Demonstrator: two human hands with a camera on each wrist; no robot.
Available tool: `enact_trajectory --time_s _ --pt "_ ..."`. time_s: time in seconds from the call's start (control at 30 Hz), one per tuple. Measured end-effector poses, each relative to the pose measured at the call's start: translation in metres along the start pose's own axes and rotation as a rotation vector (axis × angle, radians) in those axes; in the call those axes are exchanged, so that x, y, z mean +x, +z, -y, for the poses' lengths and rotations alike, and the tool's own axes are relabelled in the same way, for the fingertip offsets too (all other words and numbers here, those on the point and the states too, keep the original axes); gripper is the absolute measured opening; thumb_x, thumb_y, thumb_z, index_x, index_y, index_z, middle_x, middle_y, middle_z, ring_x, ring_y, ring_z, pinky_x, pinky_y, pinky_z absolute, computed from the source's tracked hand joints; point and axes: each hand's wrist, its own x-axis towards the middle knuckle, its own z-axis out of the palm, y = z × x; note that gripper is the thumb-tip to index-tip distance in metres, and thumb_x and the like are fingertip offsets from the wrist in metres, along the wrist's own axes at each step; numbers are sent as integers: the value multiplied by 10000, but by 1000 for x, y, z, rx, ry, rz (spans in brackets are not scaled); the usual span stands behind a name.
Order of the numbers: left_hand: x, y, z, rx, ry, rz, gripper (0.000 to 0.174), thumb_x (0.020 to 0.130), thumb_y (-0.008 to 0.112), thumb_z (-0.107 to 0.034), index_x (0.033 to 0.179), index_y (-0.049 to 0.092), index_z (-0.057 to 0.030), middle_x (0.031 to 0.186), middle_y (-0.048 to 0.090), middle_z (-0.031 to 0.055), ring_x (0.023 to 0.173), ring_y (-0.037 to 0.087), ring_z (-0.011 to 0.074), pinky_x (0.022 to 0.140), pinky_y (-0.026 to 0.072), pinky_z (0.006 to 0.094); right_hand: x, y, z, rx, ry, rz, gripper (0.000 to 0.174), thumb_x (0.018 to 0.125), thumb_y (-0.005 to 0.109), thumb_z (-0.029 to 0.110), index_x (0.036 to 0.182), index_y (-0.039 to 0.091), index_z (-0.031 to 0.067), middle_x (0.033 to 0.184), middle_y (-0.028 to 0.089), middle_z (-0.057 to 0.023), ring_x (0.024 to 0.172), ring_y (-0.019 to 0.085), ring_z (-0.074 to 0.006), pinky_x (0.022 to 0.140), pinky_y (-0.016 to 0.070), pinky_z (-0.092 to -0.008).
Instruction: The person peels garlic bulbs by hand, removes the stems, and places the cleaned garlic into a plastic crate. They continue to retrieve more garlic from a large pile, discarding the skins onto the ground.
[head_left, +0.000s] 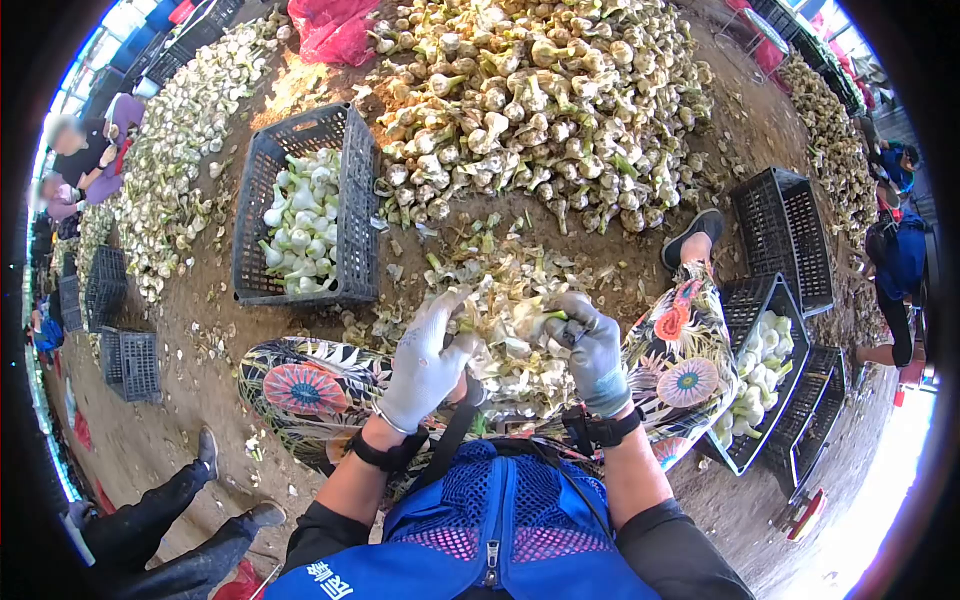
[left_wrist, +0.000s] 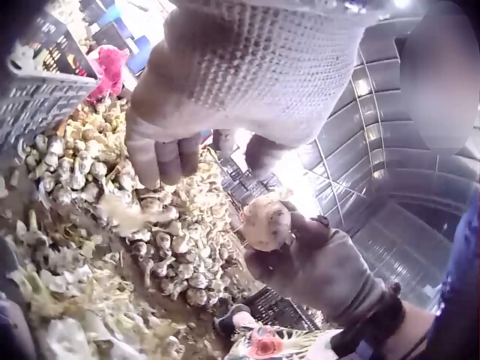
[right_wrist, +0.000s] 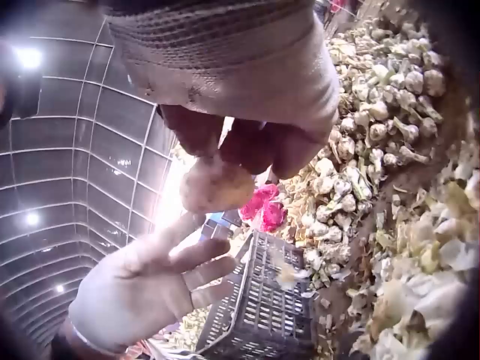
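My gloved right hand [head_left: 594, 352] grips a garlic bulb [left_wrist: 268, 223] by its stem end, and the pale round base faces my left hand. My gloved left hand [head_left: 422, 368] is beside the bulb, its palm turned toward it. In the right wrist view the left hand's fingers [right_wrist: 196, 274] are spread and hold nothing, with the fingertips close to the bulb. A loose piece of skin [left_wrist: 124, 214] hangs blurred in the air below the left hand. Peelings [head_left: 520, 375] lie heaped on the ground between my legs, under both hands.
A big heap of untrimmed garlic [head_left: 540, 110] lies ahead. To the left a black crate [head_left: 358, 215] holds cleaned white bulbs [head_left: 303, 225]; another crate of white garlic [head_left: 762, 375] stands by my right leg, near more black crates [head_left: 785, 240]. Other people [head_left: 90, 160] sit at the sides.
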Motion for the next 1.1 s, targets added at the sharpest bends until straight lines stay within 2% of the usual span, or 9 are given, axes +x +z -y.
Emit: enact_trajectory --time_s 0.17,0.23,0.3,0.4,0.53,0.63,0.77,0.83,1.1 --pt "22 -4 -11 -272 -98 257 347 922 652 -102 1240 594 24 1181 619 117 1014 630 168 922 470 298 1 6 1 -69 -192 211 268 858 716 5 1123 687 -21 1023 658 -82 1024 603 -170 907 480 -295" --pt "27 -3 -9 -373 -270 409 203 916 660 -98 1070 626 30 1065 637 78 930 610 145 860 463 275 -5 4 2 -53 -89 164 242 864 722 14 1099 685 -29 1006 662 -58 992 611 -161 920 478 -293" --pt "26 2 -19 -352 -255 367 133 890 674 -57 965 610 32 996 642 59 895 597 151 830 466 280 -9 6 1 147 102 92 265 881 732 101 1100 687 -39 947 674 -52 834 599 -112 746 486 -257" --pt "18 6 -23 -168 153 153 137 827 693 36 901 579 24 961 629 105 875 616 201 796 499 323 -8 5 1 48 20 93 218 939 663 128 1083 688 -34 941 683 -26 803 595 -86 726 486 -233" --pt "-5 -6 -40 -121 197 135 167 801 729 -31 852 571 -27 896 627 139 841 607 310 754 474 383 -5 -11 -27 259 134 -85 221 998 581 135 1124 652 -32 966 691 -49 822 661 -136 776 540 -270" --pt "-19 -7 -9 -120 136 394 100 915 679 -105 934 638 -15 919 657 109 886 637 223 777 506 332 -3 -10 -12 269 105 -64 177 968 595 47 1109 660 -37 971 687 -40 824 654 -141 785 531 -272" --pt "-13 6 -9 -126 -251 228 188 953 651 -150 1051 645 10 952 661 88 905 621 154 787 501 298 -4 7 8 -45 14 -72 184 880 701 -11 1064 702 -24 1050 670 -48 887 644 -129 793 501 -244" --pt "1 14 -18 -501 -423 122 272 955 642 -120 1156 609 60 1010 660 79 926 609 113 810 506 276 -4 15 5 -361 -306 -45 265 822 759 8 1083 713 18 1015 661 -70 967 635 -193 833 499 -296" --pt "3 29 -5 -764 -478 106 340 893 547 49 1229 565 93 1047 659 108 933 644 142 852 516 270 -9 31 20 -529 -397 -117 312 737 824 68 1022 701 36 1008 661 -116 986 636 -298 873 503 -363"
